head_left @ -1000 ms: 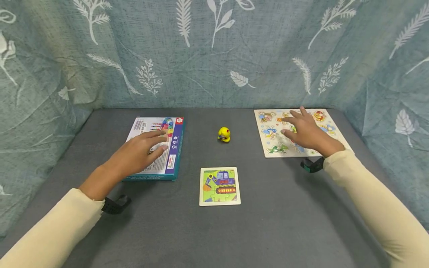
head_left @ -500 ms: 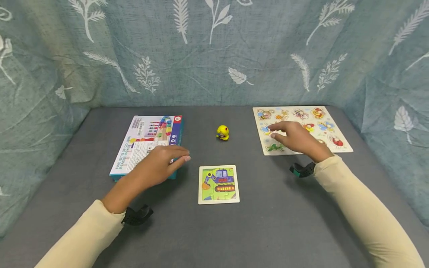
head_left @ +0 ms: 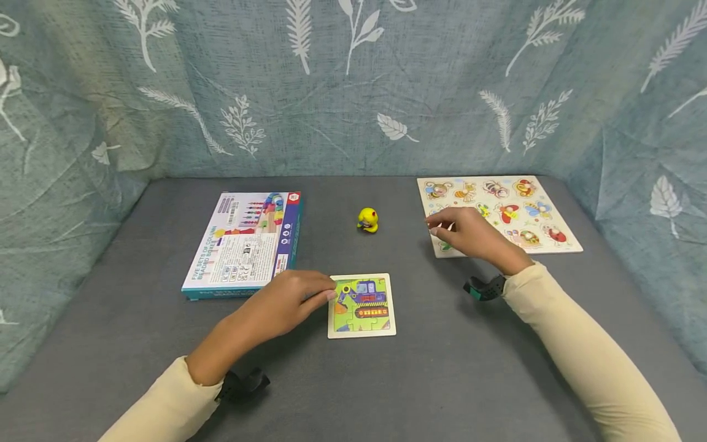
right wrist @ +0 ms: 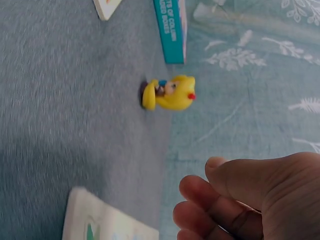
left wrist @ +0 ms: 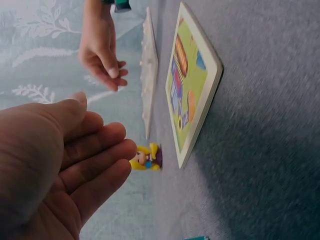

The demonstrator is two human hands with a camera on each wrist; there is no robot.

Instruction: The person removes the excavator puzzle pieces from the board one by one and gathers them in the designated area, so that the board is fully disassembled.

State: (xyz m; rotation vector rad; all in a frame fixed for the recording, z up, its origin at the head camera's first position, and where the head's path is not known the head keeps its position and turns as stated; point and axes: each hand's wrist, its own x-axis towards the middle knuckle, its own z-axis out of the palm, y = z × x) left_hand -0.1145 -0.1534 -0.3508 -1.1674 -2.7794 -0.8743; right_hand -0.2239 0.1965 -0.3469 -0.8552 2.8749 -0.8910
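Note:
My left hand (head_left: 287,301) hovers at the left edge of a small square jigsaw puzzle (head_left: 361,307) with a digger picture. In the left wrist view its loosely bent fingers (left wrist: 95,155) hold nothing, and the puzzle (left wrist: 192,85) lies flat beyond them. Over the left edge of a wooden insect puzzle board (head_left: 541,215) is my right hand (head_left: 469,232), also holding nothing. The right wrist view shows its thumb and fingers loosely bent in the air. A small yellow-haired toy figure (head_left: 367,220) stands between the two hands, farther back.
A flat box of beaded columns (head_left: 237,245) lies on the grey table (head_left: 420,380) at the left. A blue-green curtain with white leaves (head_left: 331,116) hangs behind the table and along both sides.
My left hand has moved right and nearer, from over the box to the digger puzzle. My right hand has slid left and nearer across the insect board. The objects stay put.

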